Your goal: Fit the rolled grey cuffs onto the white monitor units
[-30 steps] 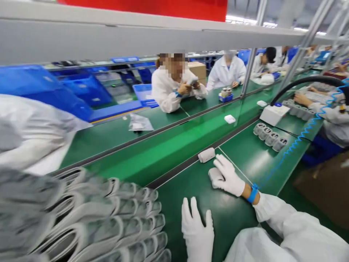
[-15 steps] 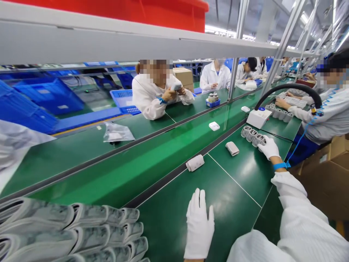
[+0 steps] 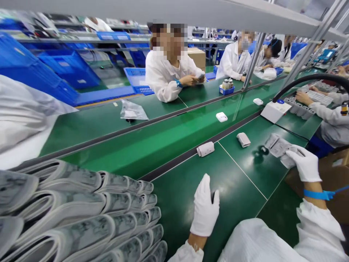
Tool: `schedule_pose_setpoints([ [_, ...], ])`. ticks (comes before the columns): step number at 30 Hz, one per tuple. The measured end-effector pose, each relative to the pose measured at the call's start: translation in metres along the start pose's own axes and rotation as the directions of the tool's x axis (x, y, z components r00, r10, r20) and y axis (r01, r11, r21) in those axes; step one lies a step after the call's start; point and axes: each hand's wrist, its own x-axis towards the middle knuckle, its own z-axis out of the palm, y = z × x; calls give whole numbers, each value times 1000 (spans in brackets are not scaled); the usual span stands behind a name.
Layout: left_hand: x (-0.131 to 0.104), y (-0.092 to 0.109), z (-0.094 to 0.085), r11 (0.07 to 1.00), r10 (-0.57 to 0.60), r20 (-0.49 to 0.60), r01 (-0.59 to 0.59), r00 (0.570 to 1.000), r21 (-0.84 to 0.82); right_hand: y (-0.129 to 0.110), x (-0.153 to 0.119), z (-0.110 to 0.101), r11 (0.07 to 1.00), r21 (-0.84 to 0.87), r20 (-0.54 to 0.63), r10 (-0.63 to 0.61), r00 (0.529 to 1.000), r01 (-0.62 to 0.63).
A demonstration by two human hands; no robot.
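Right hand (image 3: pixel 304 162) clamped on motion-blurred grey rolls (image 3: pixel 276 145)
Left hand (image 3: pixel 205 211): fingers together, thumb apart; near-left roll stack (image 3: pixel 87 233) cut off; white box (image 3: pixel 275 111) far right.

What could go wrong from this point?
The right hand grips the grey rolls at one end, so the far ones might slip loose. They are also close to the edge of the green bench and could drop off. The pale roll at the dark strip might get nudged.
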Motion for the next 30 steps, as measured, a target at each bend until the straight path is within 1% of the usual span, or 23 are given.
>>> schedule_pose_setpoints([
  [2,0,3,-5,995,-18,11,19,1000,-97,-40,-11,-13,995,-69,215,-55,975,71],
  [3,1,5,-7,985,-39,31,43,999,-168,-62,-17,-14,981,-115,387,-100,917,156],
  [4,1,6,-10,963,-66,58,79,996,-258,-83,-22,-12,965,-107,543,-146,827,240],
  [6,3,9,-17,853,-132,140,184,981,-489,-118,-32,4,935,17,782,-233,579,353],
  [8,5,12,-24,635,-177,281,328,943,-699,-139,-39,29,907,195,898,-318,306,372],
  [9,5,13,-28,525,-181,365,403,913,-749,-146,-42,44,892,273,911,-360,201,360],
  [10,4,15,-32,445,-179,439,470,881,-762,-150,-46,58,878,336,907,-399,135,340],
  [11,3,18,-36,403,-182,492,521,851,-752,-153,-49,71,868,383,894,-434,109,315],
  [12,0,20,-41,394,-199,519,553,831,-734,-155,-54,84,862,416,881,-461,107,289],
  [14,-7,24,-48,419,-277,495,567,823,-709,-157,-66,105,860,460,859,-494,133,222],
  [15,-12,25,-51,428,-327,459,562,826,-707,-157,-73,114,862,475,852,-501,154,175],
  [16,-17,26,-55,435,-379,421,560,824,-705,-156,-80,122,868,483,845,-497,199,114],
  [17,-22,26,-58,441,-433,381,561,817,-700,-153,-87,130,874,484,833,-474,284,41],
  [19,-35,25,-64,453,-545,296,572,785,-684,-142,-95,147,873,465,775,-324,542,-143],
  [20,-42,25,-67,458,-595,255,582,762,-672,-134,-96,156,860,461,708,-209,675,-218],
  [21,-48,25,-70,461,-637,219,593,739,-660,-125,-95,164,856,455,617,-102,781,-247],
  [22,-54,25,-73,466,-669,188,603,719,-647,-116,-91,172,876,431,513,-41,857,-216],
  [24,-64,28,-78,484,-702,149,619,697,-619,-101,-80,182,959,285,325,-105,940,8],
  [25,-66,29,-80,497,-707,137,626,694,-601,-97,-74,183,972,171,268,-201,942,159],
  [27,-68,33,-83,539,-700,123,633,704,-556,-97,-68,178,919,42,273,-389,880,393],
  [28,-66,34,-84,568,-685,118,629,718,-531,-102,-70,174,886,84,336,-456,824,457],
  [29,-64,36,-84,603,-663,114,618,740,-504,-108,-75,168,857,187,440,-509,740,479],
  [30,-61,37,-84,643,-632,109,598,767,-479,-115,-84,164,831,321,567,-553,610,455],
])
